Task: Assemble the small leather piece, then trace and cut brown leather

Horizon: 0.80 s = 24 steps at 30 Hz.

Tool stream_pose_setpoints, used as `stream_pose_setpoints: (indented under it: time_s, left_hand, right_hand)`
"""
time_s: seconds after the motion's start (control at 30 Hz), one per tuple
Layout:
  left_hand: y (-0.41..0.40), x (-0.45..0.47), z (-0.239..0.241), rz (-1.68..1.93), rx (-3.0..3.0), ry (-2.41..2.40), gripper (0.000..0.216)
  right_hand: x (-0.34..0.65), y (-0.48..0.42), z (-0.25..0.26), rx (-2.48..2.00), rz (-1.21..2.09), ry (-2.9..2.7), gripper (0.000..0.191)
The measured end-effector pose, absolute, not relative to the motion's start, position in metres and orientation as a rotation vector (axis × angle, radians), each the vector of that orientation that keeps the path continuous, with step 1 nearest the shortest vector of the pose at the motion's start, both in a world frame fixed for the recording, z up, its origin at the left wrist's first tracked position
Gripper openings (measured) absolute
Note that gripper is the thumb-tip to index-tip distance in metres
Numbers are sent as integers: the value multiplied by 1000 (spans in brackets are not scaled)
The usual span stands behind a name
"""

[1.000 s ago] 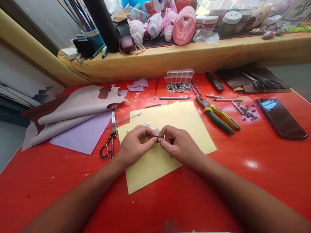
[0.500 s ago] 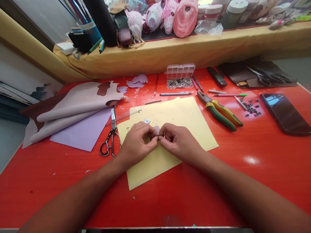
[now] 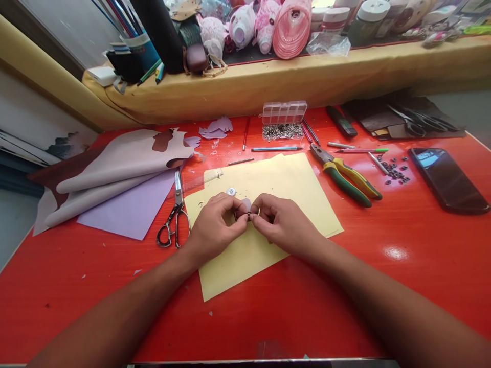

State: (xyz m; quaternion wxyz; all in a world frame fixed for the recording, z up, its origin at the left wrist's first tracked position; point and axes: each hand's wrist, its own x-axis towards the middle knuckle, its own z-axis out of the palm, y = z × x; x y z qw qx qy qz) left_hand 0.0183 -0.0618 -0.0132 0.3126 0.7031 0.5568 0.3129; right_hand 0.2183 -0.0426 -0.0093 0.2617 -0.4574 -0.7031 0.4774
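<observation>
My left hand [image 3: 218, 225] and my right hand [image 3: 284, 223] meet over a yellow sheet of paper [image 3: 245, 271]. Thumb and fingertips of both are pinched on one small dark brown piece [image 3: 248, 216], perhaps leather, mostly hidden by the fingers. A pale mauve part [image 3: 247, 205] shows just behind the fingertips; I cannot tell whether it belongs to the same piece. On the paper beyond my left hand lies a small round silvery disc [image 3: 230, 192]. Black-handled scissors [image 3: 172, 220] lie left of that hand.
Pliers [image 3: 347, 179] with green and yellow handles, small dark metal parts [image 3: 397, 173] and a phone [image 3: 448, 179] lie to the right. Behind stands an open clear box [image 3: 284, 130] of metal bits. Folded brown sheet material [image 3: 115, 158] and lilac paper [image 3: 130, 209] lie left.
Both hands stay pinched on the small piece in nearly the same place. The whole view has shifted very slightly.
</observation>
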Motion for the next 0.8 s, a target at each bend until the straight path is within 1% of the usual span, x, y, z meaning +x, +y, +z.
stream_pose_setpoints:
  time_s: [0.23, 0.47, 0.57, 0.67, 0.8]
  left_hand:
    - [-61, 18, -13, 790, 1849, 1469, 4]
    - [-61, 20, -15, 839, 1980, 1468, 8]
    - [-60, 18, -14, 816, 1863, 1462, 3]
    - [-59, 14, -12, 789, 1761, 1461, 7]
    - [-60, 13, -11, 791, 1776, 1459, 6]
  right_hand:
    - [218, -44, -7, -1252, 1296, -1912, 7]
    - [218, -44, -9, -1250, 1283, -1901, 7]
    - [218, -43, -9, -1260, 1274, -1885, 6]
    - [218, -44, -7, -1261, 1280, -1876, 6]
    - [218, -45, -6, -1256, 1278, -1873, 6]
